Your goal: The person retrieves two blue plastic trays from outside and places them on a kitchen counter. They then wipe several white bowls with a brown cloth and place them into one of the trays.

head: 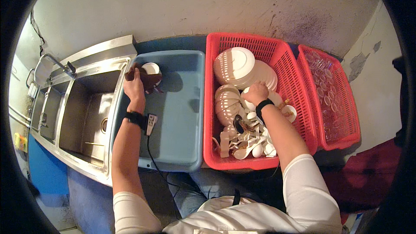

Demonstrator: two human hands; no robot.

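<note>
My left hand [134,83] holds a dark brown cloth [148,77] at the upper left of a blue-grey plastic tub [200,110]. Against the cloth rests a white cup or small bowl [151,68]. My right hand [256,93] reaches into a large red plastic basket [208,136], its fingers on a white bowl [247,100]. White plates [239,63] are stacked behind that hand, and white bowls [226,104] stand nested to its left. White spoons [243,151] and a dark ladle or spoon [239,123] lie nearer to me. A small white cup [289,113] sits right of my wrist.
Left of the tub is a stainless steel sink [97,110] with a faucet [70,69]. A smaller red basket [356,126] with clear glasses [325,87] stands on the right. A wall [195,6] runs behind everything. A cable [152,159] hangs from my left wrist.
</note>
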